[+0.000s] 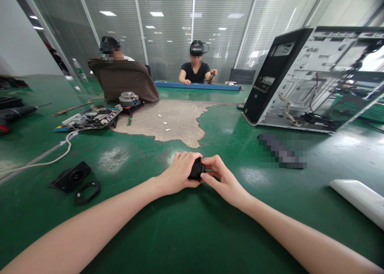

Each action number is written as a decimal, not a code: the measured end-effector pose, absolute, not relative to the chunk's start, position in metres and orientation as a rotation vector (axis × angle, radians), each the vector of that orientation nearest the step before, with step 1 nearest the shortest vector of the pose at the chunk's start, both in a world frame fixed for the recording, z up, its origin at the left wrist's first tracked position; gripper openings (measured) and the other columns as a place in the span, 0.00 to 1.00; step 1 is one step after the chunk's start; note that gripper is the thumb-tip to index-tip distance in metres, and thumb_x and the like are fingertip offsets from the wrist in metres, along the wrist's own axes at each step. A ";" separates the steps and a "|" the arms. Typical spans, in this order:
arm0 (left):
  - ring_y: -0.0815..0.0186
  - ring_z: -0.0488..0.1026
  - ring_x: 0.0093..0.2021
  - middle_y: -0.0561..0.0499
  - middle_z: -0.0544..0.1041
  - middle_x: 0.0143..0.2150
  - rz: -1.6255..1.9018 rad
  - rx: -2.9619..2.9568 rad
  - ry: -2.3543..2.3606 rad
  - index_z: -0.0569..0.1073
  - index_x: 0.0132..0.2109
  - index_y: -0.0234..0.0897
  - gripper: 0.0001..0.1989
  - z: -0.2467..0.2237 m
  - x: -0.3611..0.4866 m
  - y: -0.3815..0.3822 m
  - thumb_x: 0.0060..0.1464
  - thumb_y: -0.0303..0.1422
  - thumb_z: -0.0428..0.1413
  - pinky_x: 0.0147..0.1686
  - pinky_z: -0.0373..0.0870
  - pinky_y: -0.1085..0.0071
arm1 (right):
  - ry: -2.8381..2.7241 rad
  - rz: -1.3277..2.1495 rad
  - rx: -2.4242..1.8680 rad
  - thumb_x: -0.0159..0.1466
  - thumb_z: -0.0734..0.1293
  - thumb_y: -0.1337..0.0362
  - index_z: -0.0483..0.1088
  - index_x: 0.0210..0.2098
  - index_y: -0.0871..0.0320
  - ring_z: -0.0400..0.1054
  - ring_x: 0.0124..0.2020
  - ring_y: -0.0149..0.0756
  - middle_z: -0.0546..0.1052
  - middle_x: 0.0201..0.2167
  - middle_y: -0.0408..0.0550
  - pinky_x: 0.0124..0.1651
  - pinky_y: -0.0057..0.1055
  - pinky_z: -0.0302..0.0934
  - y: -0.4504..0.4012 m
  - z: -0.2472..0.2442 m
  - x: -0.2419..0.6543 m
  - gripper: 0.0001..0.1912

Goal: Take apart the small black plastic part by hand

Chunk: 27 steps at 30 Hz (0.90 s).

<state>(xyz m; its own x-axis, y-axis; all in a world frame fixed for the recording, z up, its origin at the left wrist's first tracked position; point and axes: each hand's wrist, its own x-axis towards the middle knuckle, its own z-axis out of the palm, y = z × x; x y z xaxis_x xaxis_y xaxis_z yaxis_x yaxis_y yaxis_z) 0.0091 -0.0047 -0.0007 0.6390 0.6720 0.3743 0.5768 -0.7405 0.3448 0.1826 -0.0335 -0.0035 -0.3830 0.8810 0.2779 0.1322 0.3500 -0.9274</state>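
Just in front of me, over the green table (186,226), a small black device (196,169) is held between both hands. My left hand (177,173) wraps round its left side and top. From the right, my right hand (223,180) touches the device with thumb and fingertips, at a part sticking out on that side. The device's underside and far side are hidden. To the left lie a black boxy part with a round opening (77,175) and a black ring (87,192).
An open computer case (288,82) stands at the right, near a blurred dark flat object (282,152) and a white object (358,200). Circuit boards (90,118) and a pale cable (67,148) lie left. Two people sit across the table.
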 end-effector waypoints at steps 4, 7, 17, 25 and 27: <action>0.58 0.64 0.44 0.48 0.67 0.45 0.739 2.659 1.032 0.55 0.50 0.39 0.27 -0.001 0.010 -0.005 0.44 0.35 0.58 0.43 0.55 0.62 | -1.707 1.138 -0.877 0.61 0.61 0.64 0.60 0.38 0.54 0.66 0.42 0.34 0.66 0.38 0.45 0.39 0.32 0.68 -0.032 -0.006 0.182 0.05; 0.58 0.64 0.44 0.47 0.67 0.46 0.739 2.657 1.030 0.55 0.50 0.39 0.28 -0.002 0.010 -0.005 0.44 0.35 0.58 0.43 0.55 0.62 | -1.694 1.164 -0.910 0.60 0.61 0.64 0.59 0.39 0.54 0.66 0.41 0.33 0.66 0.38 0.45 0.39 0.32 0.68 -0.032 -0.006 0.182 0.08; 0.58 0.64 0.43 0.47 0.67 0.45 0.729 2.667 1.029 0.54 0.50 0.39 0.28 -0.002 0.009 -0.005 0.44 0.33 0.58 0.42 0.55 0.62 | -1.741 1.139 -0.923 0.59 0.62 0.66 0.59 0.41 0.54 0.65 0.43 0.34 0.66 0.39 0.45 0.43 0.34 0.65 -0.033 -0.003 0.183 0.10; 0.58 0.64 0.44 0.47 0.66 0.46 0.723 2.665 1.033 0.53 0.50 0.39 0.27 -0.001 0.010 -0.005 0.45 0.35 0.58 0.43 0.55 0.62 | -1.694 1.159 -0.901 0.60 0.62 0.65 0.60 0.39 0.54 0.65 0.44 0.34 0.66 0.40 0.45 0.41 0.33 0.67 -0.032 -0.006 0.182 0.07; 0.58 0.64 0.44 0.47 0.67 0.45 0.730 2.666 1.028 0.53 0.50 0.39 0.27 -0.001 0.010 -0.005 0.45 0.34 0.57 0.43 0.55 0.62 | -1.690 1.164 -0.932 0.60 0.62 0.65 0.59 0.41 0.54 0.65 0.44 0.35 0.65 0.41 0.46 0.41 0.34 0.67 -0.032 -0.005 0.182 0.10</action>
